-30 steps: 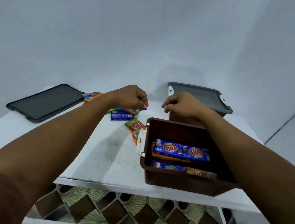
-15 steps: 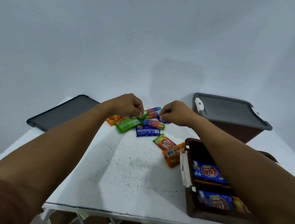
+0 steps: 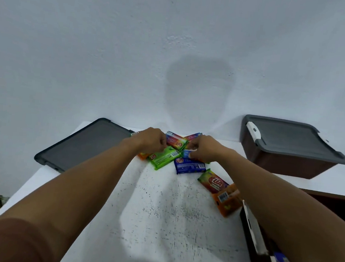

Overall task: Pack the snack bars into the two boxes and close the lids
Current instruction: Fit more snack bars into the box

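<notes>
Head view, left hand (image 3: 149,140) curled over glossy snack bars (image 3: 162,158), grip unclear, right hand (image 3: 202,148) pinching blue wrapper (image 3: 187,152).

just one wide-angle head cam; looks forward and down over the table (image 3: 159,229) to the wall (image 3: 111,53); left hand (image 3: 149,139), right hand (image 3: 204,148) close ahead

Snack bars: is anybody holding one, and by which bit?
The right grip pinches the light blue bar by one end. The left grip curls at the red bar's edge; a hold there cannot be told.
</notes>
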